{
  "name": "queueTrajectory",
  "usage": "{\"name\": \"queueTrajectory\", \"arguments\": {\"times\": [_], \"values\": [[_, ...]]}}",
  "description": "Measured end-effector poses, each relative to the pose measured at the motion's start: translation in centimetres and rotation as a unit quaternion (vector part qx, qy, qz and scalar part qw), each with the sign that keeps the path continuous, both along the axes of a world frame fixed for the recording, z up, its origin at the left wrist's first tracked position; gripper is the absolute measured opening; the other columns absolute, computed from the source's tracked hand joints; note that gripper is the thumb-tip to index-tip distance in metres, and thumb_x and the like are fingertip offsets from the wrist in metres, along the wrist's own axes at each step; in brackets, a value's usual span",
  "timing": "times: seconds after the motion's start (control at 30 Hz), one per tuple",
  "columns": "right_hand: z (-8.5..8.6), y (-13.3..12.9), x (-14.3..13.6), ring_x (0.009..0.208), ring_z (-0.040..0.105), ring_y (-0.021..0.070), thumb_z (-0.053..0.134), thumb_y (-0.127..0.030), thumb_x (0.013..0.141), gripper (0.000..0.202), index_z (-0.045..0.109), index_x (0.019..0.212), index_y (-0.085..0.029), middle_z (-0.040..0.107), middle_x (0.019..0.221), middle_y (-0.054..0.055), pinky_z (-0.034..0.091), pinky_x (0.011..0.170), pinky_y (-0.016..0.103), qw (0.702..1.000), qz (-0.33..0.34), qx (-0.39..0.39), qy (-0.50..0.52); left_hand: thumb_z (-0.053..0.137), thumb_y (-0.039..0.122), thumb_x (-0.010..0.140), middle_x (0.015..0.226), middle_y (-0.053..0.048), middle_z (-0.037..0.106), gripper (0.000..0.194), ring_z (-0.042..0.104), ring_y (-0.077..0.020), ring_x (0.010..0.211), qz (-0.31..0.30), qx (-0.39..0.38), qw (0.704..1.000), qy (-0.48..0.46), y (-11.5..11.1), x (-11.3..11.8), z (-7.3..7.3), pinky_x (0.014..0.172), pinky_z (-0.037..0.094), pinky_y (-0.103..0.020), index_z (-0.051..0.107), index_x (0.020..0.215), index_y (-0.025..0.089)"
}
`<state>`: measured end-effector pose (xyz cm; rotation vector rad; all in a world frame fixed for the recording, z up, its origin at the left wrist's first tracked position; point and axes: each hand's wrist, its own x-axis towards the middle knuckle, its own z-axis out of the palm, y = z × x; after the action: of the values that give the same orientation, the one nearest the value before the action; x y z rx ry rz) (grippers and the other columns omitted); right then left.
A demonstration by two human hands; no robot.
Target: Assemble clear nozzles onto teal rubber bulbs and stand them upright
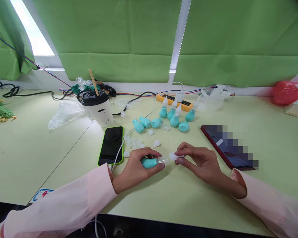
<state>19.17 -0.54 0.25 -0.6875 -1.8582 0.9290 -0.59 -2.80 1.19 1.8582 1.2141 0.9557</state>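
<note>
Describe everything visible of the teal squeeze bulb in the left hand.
The teal bulb is smooth and glossy, apparently soft plastic or rubber, with its rounded body partly hidden by the left hand. A clear tube extends from its neck. The bulb is held sideways above the table, gripped between thumb and fingers, the tube pointing towards the whitish tip in the right hand. Tube and tip look close but apart.

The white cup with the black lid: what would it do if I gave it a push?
The cup might tip if pushed near the top, because it looks tall and narrows toward its base. The straw sticking up through the lid would probably swing along too. It could be light or heavy: the lid and walls hide what's inside.
</note>
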Motion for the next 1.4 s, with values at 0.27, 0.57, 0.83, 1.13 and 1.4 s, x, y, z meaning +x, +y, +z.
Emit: {"name": "queueTrajectory", "arguments": {"times": [0.27, 0.57, 0.83, 1.13, 1.4], "values": [[0.1, -0.08, -0.26, 0.064, 0.056, 0.0135, 0.064, -0.027, 0.068, 0.01, 0.064, 0.073, -0.018, 0.055, 0.069, 0.002, 0.048, 0.058, 0.03, 0.961, 0.073, -0.26, 0.066, 0.061, 0.03, 0.069, 0.071, -0.004, 0.062, 0.019, 0.055, -0.0129, 0.063, -0.015, 0.015, 1.0, -0.016, -0.25, 0.04, 0.06, 0.055, 0.043, -0.023, 0.064, 0.079, 0.014], [0.31, -0.18, -0.5, 0.058, 0.057, 0.01, 0.064, -0.02, 0.068, 0.007, 0.062, 0.074, -0.017, 0.054, 0.071, 0.0, 0.048, 0.058, 0.028, 0.944, 0.111, -0.302, 0.077, 0.059, 0.028, 0.07, 0.067, -0.004, 0.06, 0.018, 0.053, -0.0119, 0.06, -0.034, 0.044, 0.998, -0.008, -0.18, -0.01, 0.01, 0.053, 0.041, -0.022, 0.063, 0.078, 0.012], [0.74, -0.06, -0.38, 0.052, 0.05, 0.0079, 0.066, -0.019, 0.065, 0.009, 0.067, 0.074, -0.017, 0.058, 0.064, 0.0, 0.043, 0.047, 0.021, 0.956, 0.062, -0.284, 0.029, 0.06, 0.026, 0.07, 0.067, -0.004, 0.059, 0.018, 0.053, -0.0121, 0.06, -0.037, 0.071, 0.997, -0.023, -0.33, 0.03, 0.05, 0.053, 0.041, -0.023, 0.064, 0.079, 0.011], [0.12, 0.0, -0.38, 0.061, 0.055, 0.0102, 0.066, -0.014, 0.064, 0.016, 0.07, 0.078, -0.021, 0.063, 0.067, 0.001, 0.045, 0.053, 0.021, 0.965, 0.073, -0.248, 0.052, 0.059, 0.028, 0.071, 0.068, -0.004, 0.06, 0.019, 0.052, -0.0115, 0.061, -0.044, 0.035, 0.998, -0.022, -0.26, -0.01, 0.37, 0.053, 0.04, -0.022, 0.064, 0.079, 0.011], [0.67, 0.33, 0.34, 0.048, 0.045, 0.0077, 0.062, -0.016, 0.069, 0.016, 0.069, 0.083, -0.016, 0.059, 0.057, 0.002, 0.034, 0.042, 0.02, 0.99, 0.085, -0.068, -0.094, 0.059, 0.026, 0.07, 0.067, -0.005, 0.06, 0.018, 0.051, -0.0108, 0.056, -0.048, 0.061, 0.997, -0.011, -0.28, -0.08, -0.04, 0.047, 0.038, -0.021, 0.066, 0.078, 0.012]]}}
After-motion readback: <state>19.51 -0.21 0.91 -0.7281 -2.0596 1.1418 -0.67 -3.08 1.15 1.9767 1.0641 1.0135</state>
